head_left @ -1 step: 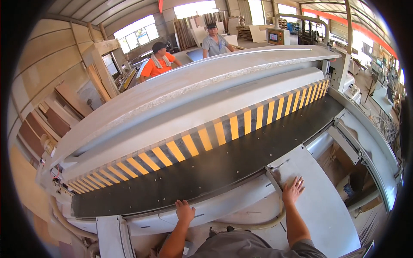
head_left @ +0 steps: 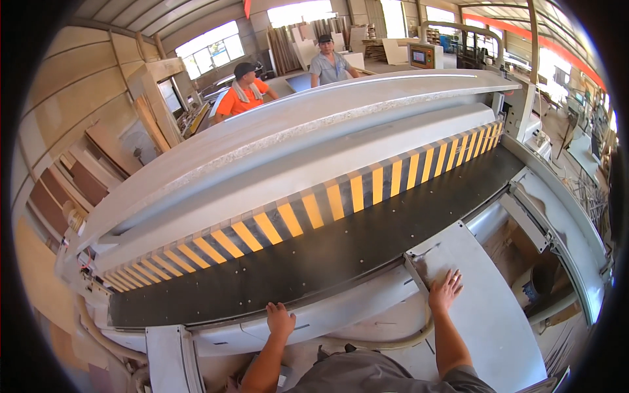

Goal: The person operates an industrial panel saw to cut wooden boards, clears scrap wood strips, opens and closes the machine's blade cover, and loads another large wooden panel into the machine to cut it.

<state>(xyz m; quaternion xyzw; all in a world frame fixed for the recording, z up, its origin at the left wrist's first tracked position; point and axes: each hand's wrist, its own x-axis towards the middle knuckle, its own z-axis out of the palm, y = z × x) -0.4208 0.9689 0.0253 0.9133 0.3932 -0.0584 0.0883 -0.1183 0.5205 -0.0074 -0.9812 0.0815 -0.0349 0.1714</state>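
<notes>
My left hand rests its fingertips, slightly apart, on the front edge of the long black bed of a big machine, holding nothing. My right hand lies open, fingers spread, on a pale metal side table at the bed's front right. Behind the bed runs a yellow-and-black striped guard, below a long dusty grey beam.
Behind the machine are a person in orange and a person in grey. A control panel stands at the back right. Boards lean along the left wall. A bucket sits beneath the right-hand framework.
</notes>
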